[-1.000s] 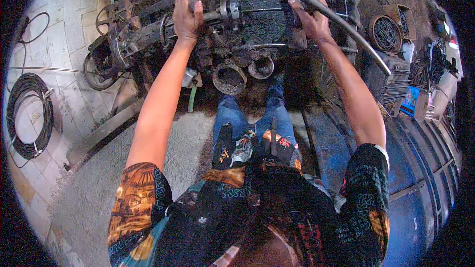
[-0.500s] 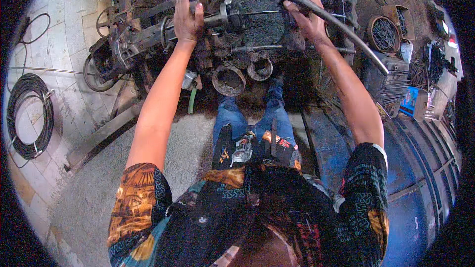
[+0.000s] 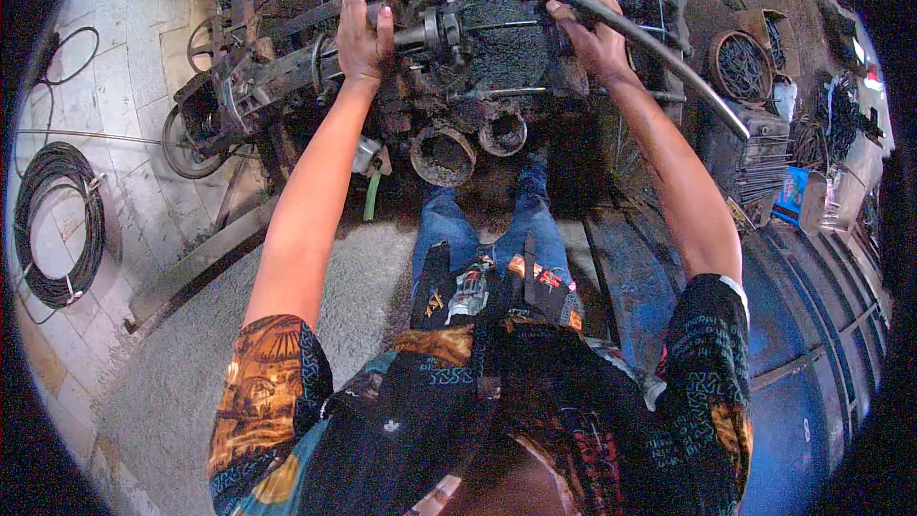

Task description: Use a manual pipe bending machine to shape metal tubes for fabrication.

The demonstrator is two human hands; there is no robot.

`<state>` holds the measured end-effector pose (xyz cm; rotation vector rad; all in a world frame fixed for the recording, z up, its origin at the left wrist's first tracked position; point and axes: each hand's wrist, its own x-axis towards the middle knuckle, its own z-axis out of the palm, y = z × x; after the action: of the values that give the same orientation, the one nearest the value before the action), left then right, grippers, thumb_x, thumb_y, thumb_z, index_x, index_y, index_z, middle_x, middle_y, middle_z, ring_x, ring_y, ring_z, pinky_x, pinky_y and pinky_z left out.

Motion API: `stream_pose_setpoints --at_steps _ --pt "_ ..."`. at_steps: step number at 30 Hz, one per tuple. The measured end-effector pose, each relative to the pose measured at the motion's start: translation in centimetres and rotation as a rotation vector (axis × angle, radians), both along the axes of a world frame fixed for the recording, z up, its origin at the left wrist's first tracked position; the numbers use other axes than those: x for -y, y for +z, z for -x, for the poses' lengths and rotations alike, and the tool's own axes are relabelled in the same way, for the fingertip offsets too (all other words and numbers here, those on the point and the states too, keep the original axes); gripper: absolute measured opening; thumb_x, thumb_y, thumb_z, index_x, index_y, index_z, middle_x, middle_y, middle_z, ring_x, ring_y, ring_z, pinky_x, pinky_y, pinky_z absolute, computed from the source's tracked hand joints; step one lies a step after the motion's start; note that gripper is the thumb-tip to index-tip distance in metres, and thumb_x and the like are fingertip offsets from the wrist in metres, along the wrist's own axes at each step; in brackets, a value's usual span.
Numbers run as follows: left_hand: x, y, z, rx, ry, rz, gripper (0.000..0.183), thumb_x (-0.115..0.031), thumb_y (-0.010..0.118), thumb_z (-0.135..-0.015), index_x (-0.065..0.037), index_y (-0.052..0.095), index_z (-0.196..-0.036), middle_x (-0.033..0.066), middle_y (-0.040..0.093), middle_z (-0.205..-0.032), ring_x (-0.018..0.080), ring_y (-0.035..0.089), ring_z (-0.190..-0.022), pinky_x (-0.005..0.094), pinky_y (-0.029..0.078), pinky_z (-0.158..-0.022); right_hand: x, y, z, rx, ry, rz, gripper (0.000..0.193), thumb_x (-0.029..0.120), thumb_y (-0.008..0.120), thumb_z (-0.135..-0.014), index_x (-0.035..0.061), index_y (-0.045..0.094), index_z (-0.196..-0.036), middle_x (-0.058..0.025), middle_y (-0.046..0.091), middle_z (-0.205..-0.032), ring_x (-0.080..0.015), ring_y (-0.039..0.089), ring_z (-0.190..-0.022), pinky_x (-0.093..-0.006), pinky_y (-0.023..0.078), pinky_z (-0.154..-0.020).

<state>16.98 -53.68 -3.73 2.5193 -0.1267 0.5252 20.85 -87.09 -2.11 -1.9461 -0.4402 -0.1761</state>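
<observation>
A dark, grimy machine with a shaft stretches across the upper middle. My left hand [image 3: 364, 33] lies over its left part, fingers straight and thumb apart, beside the shaft's round bolted collar [image 3: 443, 32]. Right of the collar, thin rods [image 3: 506, 26] run above a bed of dark shavings [image 3: 511, 57]. My right hand [image 3: 600, 43] rests on the machine's right part, its thumb spread from the bent fingers. A long shiny metal bar [image 3: 659, 50] passes above this hand and hides part of the fingers. What lies under both palms is hidden.
Two crusted round cups [image 3: 443, 157] sit at the machine's near side. A coil of black cable [image 3: 59, 225] lies on the left floor. At right are a round basket of metal pieces [image 3: 740, 64], stacked rods [image 3: 759, 158] and a large blue ribbed metal surface [image 3: 793, 325].
The bolted collar on the shaft has turned and shows a different side. The free end of the metal bar has shifted slightly upward. Both hands stay nearly where they were.
</observation>
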Motion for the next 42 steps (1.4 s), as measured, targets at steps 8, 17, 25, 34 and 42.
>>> stream_pose_setpoints --at_steps 8,17,25,34,42 --pt "0.1 0.2 0.1 -0.013 0.012 -0.007 0.063 -0.04 0.044 -0.092 -0.004 0.037 -0.144 0.023 0.042 -0.143 0.0383 0.04 -0.134 0.043 0.033 -0.11 -0.2 0.5 0.3 -0.019 -0.001 -0.016 0.046 0.024 0.071 -0.081 0.0032 0.059 -0.12 -0.0152 0.058 -0.119 -0.0298 0.055 -0.114 -0.0389 0.041 -0.1" --pt "-0.2 -0.4 0.1 -0.004 0.015 0.002 0.063 -0.039 0.044 -0.092 -0.004 0.036 -0.144 0.0225 0.04 -0.145 0.0368 0.038 -0.135 0.0429 0.032 -0.111 -0.7 1.1 0.4 -0.036 -0.026 0.029 0.045 0.025 0.071 -0.081 0.0043 0.059 -0.12 -0.0143 0.059 -0.116 -0.0281 0.056 -0.111 -0.0373 0.042 -0.099" --pt "-0.8 -1.0 0.1 0.023 0.017 0.014 0.062 -0.038 0.046 -0.093 -0.004 0.036 -0.144 0.0219 0.04 -0.145 0.0361 0.037 -0.136 0.0436 0.03 -0.112 -1.3 1.6 0.6 -0.025 -0.02 0.011 0.051 0.033 0.069 -0.083 0.0008 0.054 -0.119 -0.0168 0.056 -0.106 -0.0308 0.057 -0.095 -0.0422 0.045 -0.085" --pt "-1.4 -2.0 -0.9 -0.012 0.078 -0.108 0.066 -0.045 0.046 -0.094 -0.003 0.036 -0.144 0.0205 0.038 -0.147 0.0338 0.034 -0.138 0.0478 0.024 -0.114 -1.9 -1.0 0.5 -0.055 -0.187 0.066 0.062 0.043 0.07 -0.083 0.0026 0.052 -0.127 -0.0189 0.056 -0.122 -0.0361 0.054 -0.115 -0.0415 0.043 -0.1" --pt "-0.3 1.6 4.8 -0.112 0.058 -0.223 0.068 -0.041 0.048 -0.098 0.002 0.028 -0.146 0.022 0.029 -0.152 0.0386 0.023 -0.142 0.0538 0.021 -0.113 -2.2 7.4 7.6 -0.257 -0.196 0.72 0.067 0.04 0.066 -0.08 -0.0074 0.046 -0.124 -0.0325 0.051 -0.125 -0.0437 0.05 -0.12 -0.0467 0.045 -0.099"
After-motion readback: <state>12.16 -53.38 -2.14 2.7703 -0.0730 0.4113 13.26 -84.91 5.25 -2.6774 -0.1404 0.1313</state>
